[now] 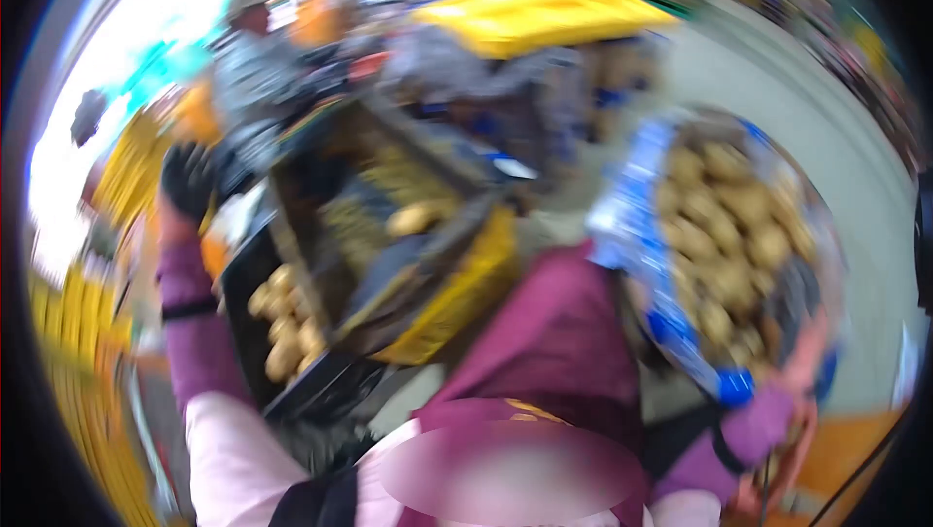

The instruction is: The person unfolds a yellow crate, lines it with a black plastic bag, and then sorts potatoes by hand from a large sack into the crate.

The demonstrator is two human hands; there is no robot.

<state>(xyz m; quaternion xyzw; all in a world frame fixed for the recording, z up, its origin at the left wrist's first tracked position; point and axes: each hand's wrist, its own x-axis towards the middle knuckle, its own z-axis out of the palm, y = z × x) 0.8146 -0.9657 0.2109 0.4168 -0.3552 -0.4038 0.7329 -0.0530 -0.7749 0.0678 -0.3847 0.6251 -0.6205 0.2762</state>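
Potatoes (714,226) heaped in a blue-edged clear bag (632,196) at right; at its near right edge, a grey-gloved right hand (795,296), opening and grip impossible to tell through blur. Just beside, a maroon apron (554,333), in between bag and large dark crate (428,143) with a lone potato (416,219) inside. Partly covered by that crate, a black crate (239,296) of more potatoes. Near both crates, a black-gloved left hand (188,180), raised, fingers spread, empty. Beyond, a yellow-topped bundle (544,14) and another person (255,80).

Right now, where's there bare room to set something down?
Mainly the grey floor right of the potato bag, curving up toward the yellow-topped pile. A smaller, blurred gap shows between the bag and the open bin. It's crowded left: bin, black crate, yellow stacks.
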